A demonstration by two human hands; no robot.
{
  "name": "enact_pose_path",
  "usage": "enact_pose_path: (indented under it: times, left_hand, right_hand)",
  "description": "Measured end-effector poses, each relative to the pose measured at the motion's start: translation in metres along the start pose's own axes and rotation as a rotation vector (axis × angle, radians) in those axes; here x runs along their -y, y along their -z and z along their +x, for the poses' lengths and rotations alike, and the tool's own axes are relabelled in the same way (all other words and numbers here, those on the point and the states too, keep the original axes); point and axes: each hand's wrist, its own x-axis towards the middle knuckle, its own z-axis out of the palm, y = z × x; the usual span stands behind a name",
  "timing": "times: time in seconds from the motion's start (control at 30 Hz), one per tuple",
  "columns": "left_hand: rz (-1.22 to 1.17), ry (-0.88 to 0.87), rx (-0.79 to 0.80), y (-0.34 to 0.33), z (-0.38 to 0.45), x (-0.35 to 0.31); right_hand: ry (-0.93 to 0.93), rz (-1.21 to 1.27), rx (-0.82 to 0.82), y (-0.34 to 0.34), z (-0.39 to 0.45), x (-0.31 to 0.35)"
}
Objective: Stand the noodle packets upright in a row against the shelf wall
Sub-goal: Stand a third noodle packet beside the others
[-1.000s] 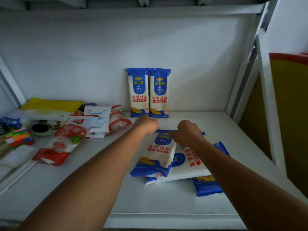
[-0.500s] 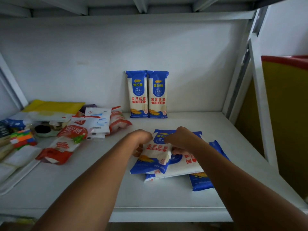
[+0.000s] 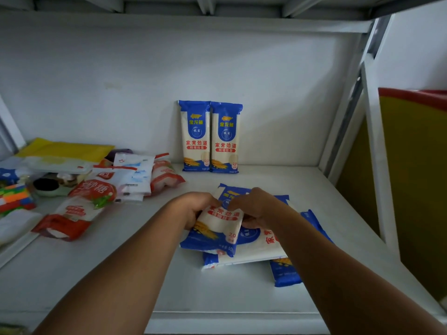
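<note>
Two blue-and-white noodle packets [image 3: 195,136] [image 3: 225,139] stand upright side by side against the white back wall [image 3: 121,81]. A loose pile of the same packets lies flat on the shelf in front of them. The top packet [image 3: 216,232] is gripped on its left side by my left hand [image 3: 193,206] and on its right side by my right hand [image 3: 256,206]. Its far end is lifted slightly. Under it lies a second packet [image 3: 256,250], and a third [image 3: 285,274] pokes out at the right, partly hidden by my right forearm.
Red-and-white food bags [image 3: 79,206] and white pouches [image 3: 135,175] lie in a heap at the left, with a yellow packet [image 3: 65,148] and coloured items [image 3: 14,197] behind. A white shelf upright [image 3: 377,151] bounds the right side. The shelf's front lip [image 3: 229,320] is near me.
Both hands have drawn back from the far end of the pile and closed on the sides of the top packet, which has tilted up a little.
</note>
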Motion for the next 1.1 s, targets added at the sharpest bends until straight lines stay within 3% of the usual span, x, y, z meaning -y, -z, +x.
enact_pose_path:
  times: [0.23, 0.43, 0.53, 0.7, 1.1]
  left_hand:
    - [-0.2, -0.16, 0.027, -0.003, 0.0, -0.021]
    - [-0.368, -0.415, -0.023, -0.022, 0.009, -0.036]
    - [-0.395, -0.519, -0.051, -0.033, 0.016, -0.044]
    - [-0.261, -0.607, -0.014, -0.049, 0.031, -0.062]
    - [-0.07, -0.937, -0.371, -0.078, 0.112, -0.126]
  right_hand:
    - [0.017, 0.283, -0.073, 0.009, 0.012, 0.002]
    - [0.074, 0.425, 0.124, 0.039, 0.018, 0.007]
    - [0.131, 0.421, 0.069, 0.051, 0.029, 0.011]
    - [0.258, 0.379, -0.101, 0.075, 0.053, 0.02]
    - [0.457, 0.161, -0.293, 0.111, 0.146, 0.043]
